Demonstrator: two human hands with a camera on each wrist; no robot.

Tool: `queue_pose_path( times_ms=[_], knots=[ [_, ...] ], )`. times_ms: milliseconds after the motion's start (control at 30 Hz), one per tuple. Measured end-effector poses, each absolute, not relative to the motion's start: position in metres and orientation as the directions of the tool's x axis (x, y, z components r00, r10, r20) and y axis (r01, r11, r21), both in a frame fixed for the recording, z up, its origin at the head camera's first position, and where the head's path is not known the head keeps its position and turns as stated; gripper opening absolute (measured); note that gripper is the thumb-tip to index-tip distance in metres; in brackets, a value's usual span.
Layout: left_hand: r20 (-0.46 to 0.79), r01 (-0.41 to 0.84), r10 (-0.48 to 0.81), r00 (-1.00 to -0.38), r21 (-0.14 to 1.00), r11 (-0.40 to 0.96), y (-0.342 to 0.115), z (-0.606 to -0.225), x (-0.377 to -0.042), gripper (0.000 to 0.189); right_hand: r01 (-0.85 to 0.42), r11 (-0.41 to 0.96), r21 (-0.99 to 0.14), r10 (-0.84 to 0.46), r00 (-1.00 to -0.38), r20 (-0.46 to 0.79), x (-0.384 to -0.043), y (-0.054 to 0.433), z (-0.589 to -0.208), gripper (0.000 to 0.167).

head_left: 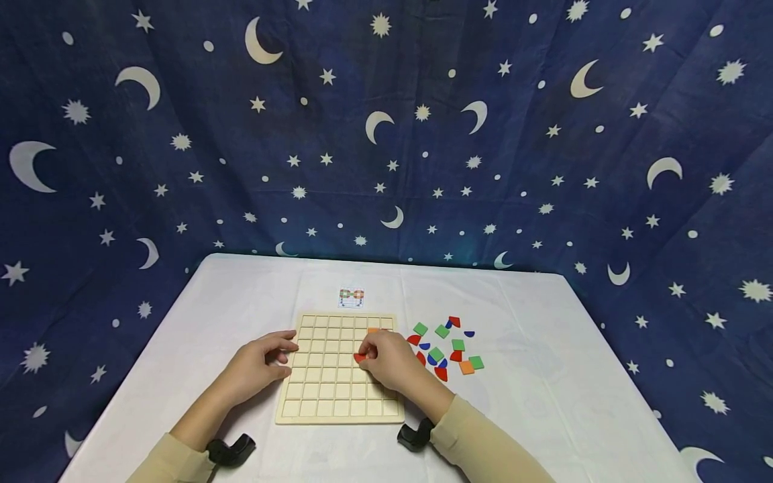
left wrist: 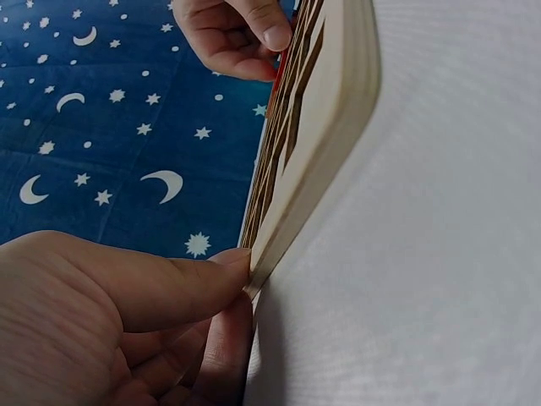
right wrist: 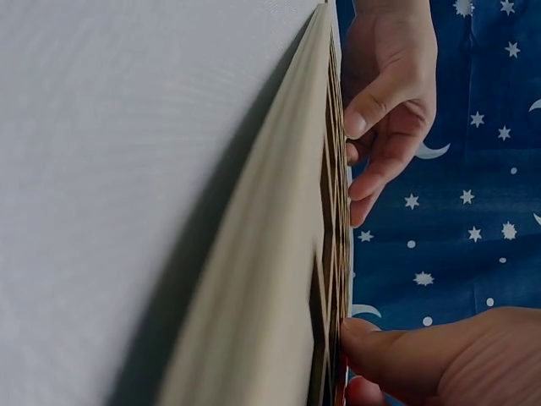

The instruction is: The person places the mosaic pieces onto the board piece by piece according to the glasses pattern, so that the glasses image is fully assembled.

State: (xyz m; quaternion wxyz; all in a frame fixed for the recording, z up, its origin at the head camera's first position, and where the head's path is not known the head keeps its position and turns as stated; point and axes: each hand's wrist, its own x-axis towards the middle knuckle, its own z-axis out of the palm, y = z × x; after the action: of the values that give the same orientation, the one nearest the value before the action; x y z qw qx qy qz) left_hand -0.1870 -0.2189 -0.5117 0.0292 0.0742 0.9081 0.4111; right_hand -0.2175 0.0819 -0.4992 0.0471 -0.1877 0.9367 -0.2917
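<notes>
My right hand (head_left: 389, 359) pinches a red curved-edged piece (head_left: 359, 358) over the right part of the pale wooden grid board (head_left: 326, 420). Just beyond that hand, an orange square (head_left: 373, 330) lies in a cell near the board's far edge, partly covered by the fingers. My left hand (head_left: 253, 365) rests at the board's left edge, its fingers loosely bent and touching the side. In the left wrist view, the thumb (left wrist: 194, 288) of this hand meets the board's rim. The right wrist view shows the right thumb (right wrist: 406, 351) low over the board, the red piece mostly hidden.
Right of the board lie scattered pieces: green squares (head_left: 458, 345), red curved pieces (head_left: 441, 373), blue half-rounds (head_left: 469, 333) and an orange square (head_left: 466, 367). A small printed pattern card (head_left: 351, 303) lies beyond the board. White cloth (head_left: 531, 402) covers the table; a starry curtain (head_left: 338, 134) hangs behind.
</notes>
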Motion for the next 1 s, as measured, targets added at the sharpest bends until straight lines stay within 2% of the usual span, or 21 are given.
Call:
queue_pose_path(
  times_ms=[233,500,1000],
  knots=[
    [0.005,0.106,0.156,-0.988,0.757,0.645,-0.220,-0.512,-0.186,0.039,-0.315,0.765,-0.562,-0.374,-0.927,0.010,-0.217,0.082,-0.497,0.010],
    [0.005,0.108,0.161,-0.987,0.762,0.639,-0.219,-0.512,-0.187,0.039,-0.256,0.747,-0.614,-0.326,-0.946,-0.001,-0.213,0.091,-0.494,0.009],
    [0.006,0.108,0.160,-0.987,0.764,0.636,-0.220,-0.513,-0.186,0.039,-0.205,0.721,-0.662,-0.262,-0.965,0.013,-0.206,0.144,-0.498,0.013]
  ],
)
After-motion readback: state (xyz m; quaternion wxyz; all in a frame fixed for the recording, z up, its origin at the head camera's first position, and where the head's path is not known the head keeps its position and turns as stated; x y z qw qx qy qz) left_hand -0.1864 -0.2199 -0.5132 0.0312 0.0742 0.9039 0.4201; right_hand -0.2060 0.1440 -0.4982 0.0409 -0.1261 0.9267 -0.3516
